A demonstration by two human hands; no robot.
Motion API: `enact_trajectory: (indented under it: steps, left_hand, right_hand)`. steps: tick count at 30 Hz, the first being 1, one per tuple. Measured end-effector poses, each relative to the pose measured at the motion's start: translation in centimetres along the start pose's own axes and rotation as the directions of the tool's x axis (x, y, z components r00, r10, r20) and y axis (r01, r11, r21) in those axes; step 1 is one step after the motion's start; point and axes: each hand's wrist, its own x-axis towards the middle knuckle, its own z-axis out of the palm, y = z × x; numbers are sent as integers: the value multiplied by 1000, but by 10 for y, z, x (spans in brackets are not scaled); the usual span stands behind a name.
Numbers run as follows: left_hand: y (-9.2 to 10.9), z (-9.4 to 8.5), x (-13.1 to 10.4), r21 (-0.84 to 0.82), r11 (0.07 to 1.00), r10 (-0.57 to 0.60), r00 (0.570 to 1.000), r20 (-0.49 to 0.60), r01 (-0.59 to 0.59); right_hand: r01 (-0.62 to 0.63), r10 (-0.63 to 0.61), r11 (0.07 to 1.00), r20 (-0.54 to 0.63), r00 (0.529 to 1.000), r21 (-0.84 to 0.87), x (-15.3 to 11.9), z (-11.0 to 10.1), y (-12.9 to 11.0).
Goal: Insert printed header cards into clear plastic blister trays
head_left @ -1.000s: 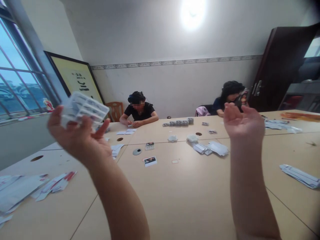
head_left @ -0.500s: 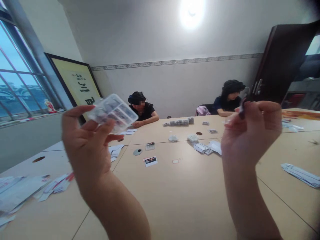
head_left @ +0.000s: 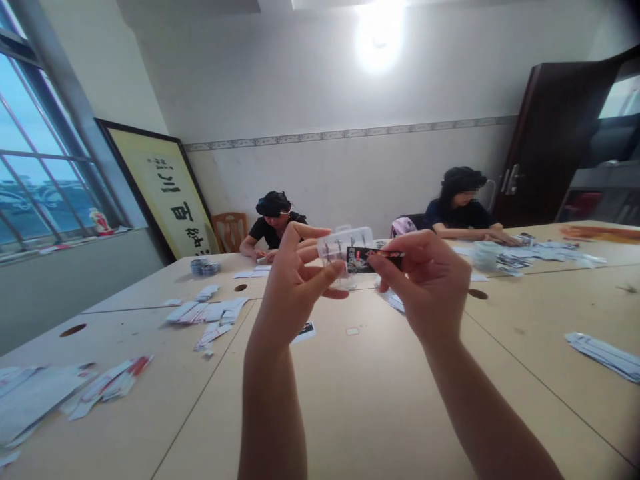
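Over the tabletop (head_left: 380, 407), mid-frame, my half-curled left hand (head_left: 300, 273) and pinching right hand (head_left: 430, 280) respectively hold a clear compartment box (head_left: 357, 235), small dark pieces (head_left: 339, 245) already inside, and a black printed card (head_left: 359, 260) overlapping it, attachment unclear.

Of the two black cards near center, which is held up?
The small black rectangular card pinched in the right hand by the clear plastic box; the white-edged black card lies on the beige table, partly behind the left arm.
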Motion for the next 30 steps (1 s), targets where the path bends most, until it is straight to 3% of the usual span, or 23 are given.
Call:
enact_trajectory:
  steps: [6, 9, 17, 30]
  left_hand:
    - [0, -1, -4, -94, 995, -8, 983, 182, 25]
    - [1, -1, -5, -141, 990, 12, 975, 220, 20]
    - [3, 1, -8, -176, 983, -21, 980, 197, 56]
    - [6, 8, -9, -260, 960, -61, 982, 177, 107]
  right_hand:
    - [49, -47, 997, 48, 998, -53, 1, -3, -1]
    - [63, -58, 996, 61, 996, -68, 1, -5, -3]
    - [128, -127, 988, 21, 992, -81, -2, -6, -7]
    - [120, -124, 984, -24, 992, -131, -5, -5, -9]
